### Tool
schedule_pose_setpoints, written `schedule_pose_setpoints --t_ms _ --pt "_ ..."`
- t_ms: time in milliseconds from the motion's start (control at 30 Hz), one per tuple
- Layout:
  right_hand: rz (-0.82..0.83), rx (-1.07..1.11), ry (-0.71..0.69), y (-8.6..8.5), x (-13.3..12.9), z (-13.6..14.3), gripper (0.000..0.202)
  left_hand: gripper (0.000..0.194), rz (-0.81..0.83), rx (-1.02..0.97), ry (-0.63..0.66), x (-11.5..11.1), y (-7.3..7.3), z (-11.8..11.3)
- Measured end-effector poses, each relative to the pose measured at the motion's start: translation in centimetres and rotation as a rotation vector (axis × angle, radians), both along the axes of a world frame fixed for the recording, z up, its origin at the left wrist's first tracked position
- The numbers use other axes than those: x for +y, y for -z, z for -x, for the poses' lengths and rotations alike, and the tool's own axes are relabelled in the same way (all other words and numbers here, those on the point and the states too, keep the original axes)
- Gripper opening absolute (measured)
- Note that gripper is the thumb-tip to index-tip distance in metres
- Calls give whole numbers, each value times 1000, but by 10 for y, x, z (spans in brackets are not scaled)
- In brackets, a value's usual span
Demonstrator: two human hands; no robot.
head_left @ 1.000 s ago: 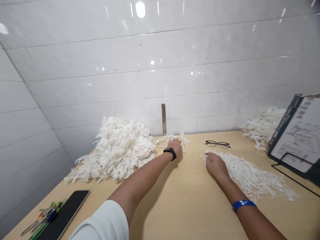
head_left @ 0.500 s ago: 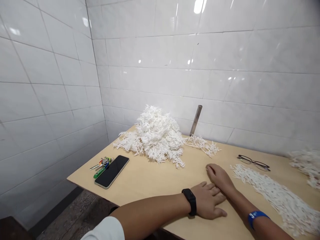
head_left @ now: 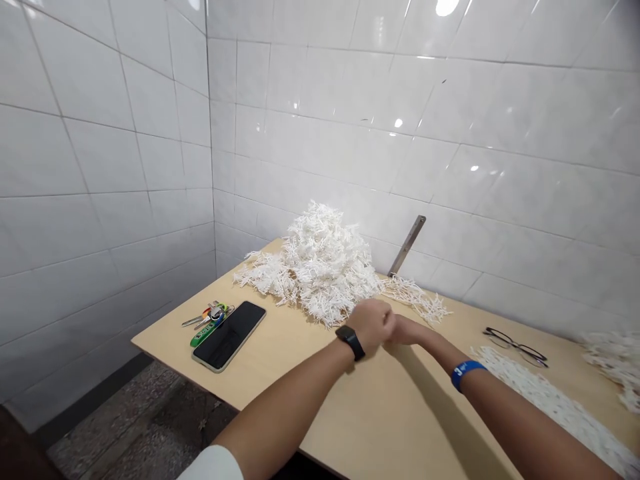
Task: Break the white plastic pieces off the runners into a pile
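A tall heap of short white strands [head_left: 330,260] stands at the back of the table. My left hand [head_left: 371,323], with a black watch on its wrist, is raised at the heap's front right edge, its fingers curled in. Close against it, my right hand [head_left: 404,329] is also closed, partly hidden behind the left. A blue band [head_left: 466,375] circles my right forearm. Whatever lies within the fingers of either hand is hidden. Loose strands [head_left: 417,298] spread out just beyond my right hand.
At the left lie a black phone [head_left: 230,335] and keys [head_left: 217,311] with a green tag. Eyeglasses [head_left: 516,347] rest on the right, by a flat band of strands [head_left: 555,407]. Another pile [head_left: 615,360] is farther right. A metal strip [head_left: 407,245] leans against the tiled wall [head_left: 320,153].
Both hands have lifted from lying open on the table and moved left and away, up to the heap, their fingers curling closed. The camera view has turned slightly left.
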State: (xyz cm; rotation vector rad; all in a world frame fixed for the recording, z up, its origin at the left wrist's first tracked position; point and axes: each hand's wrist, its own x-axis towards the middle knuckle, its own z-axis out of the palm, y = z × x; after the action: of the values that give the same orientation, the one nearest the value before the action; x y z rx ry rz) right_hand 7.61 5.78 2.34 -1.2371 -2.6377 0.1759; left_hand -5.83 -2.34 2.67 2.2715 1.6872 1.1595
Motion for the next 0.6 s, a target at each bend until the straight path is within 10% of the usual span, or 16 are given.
schedule_pose_setpoints --t_ms 133,333,600 --pt "226 -177 47 -5 -20 0 46 29 71 -65 -73 18 10 26" --pt "49 -283 60 0 -52 18 33 41 99 -159 -130 22 22 33" --pt "113 -186 -6 8 -96 -40 40 38 114 -174 -123 27 18 35"
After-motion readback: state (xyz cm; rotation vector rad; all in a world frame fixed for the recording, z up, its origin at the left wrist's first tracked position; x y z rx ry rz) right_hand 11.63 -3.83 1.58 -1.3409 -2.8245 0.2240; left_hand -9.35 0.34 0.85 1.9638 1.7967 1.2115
